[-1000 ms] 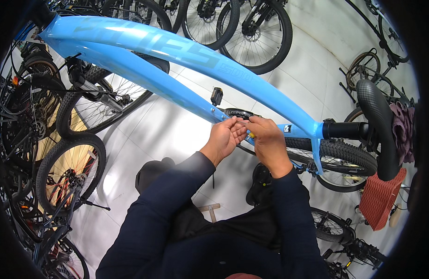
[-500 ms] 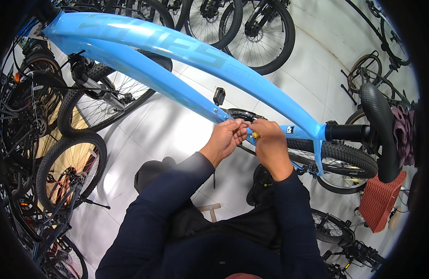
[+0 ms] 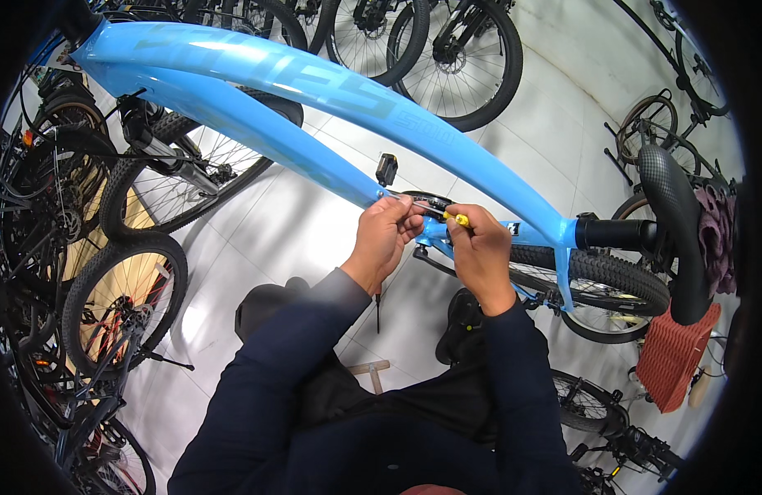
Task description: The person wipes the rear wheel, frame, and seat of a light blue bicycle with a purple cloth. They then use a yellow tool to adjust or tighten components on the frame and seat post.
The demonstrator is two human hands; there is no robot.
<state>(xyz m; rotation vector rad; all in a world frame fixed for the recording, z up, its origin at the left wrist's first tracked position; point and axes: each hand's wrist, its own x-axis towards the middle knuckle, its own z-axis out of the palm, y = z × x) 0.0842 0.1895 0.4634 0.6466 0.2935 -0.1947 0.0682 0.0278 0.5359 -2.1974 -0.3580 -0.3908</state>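
Note:
A screwdriver with a yellow handle [image 3: 457, 219] is held in my right hand [image 3: 482, 257], its thin metal shaft pointing left and slightly away. My left hand [image 3: 381, 243] pinches the front end of that shaft between thumb and fingers. Whether a small part sits at the tip is hidden by the fingertips. Both hands work at the lower end of the blue bicycle frame's down tube [image 3: 282, 148], just above the crank area. A black pedal [image 3: 386, 169] stands up beyond my left fingers. The chainring [image 3: 434, 200] shows partly behind my hands.
The bike's saddle [image 3: 674, 235] and rear tyre [image 3: 595, 272] are at the right; its front wheel [image 3: 179, 210] is at the left. Parked bicycles line the far side and left. A red slatted box [image 3: 679, 356] stands at the lower right. My shoe [image 3: 459, 323] is below the frame.
My left hand has moved slightly left and nearer to the down tube. The right hand has drawn back from it a little, so the screwdriver's shaft now shows between them.

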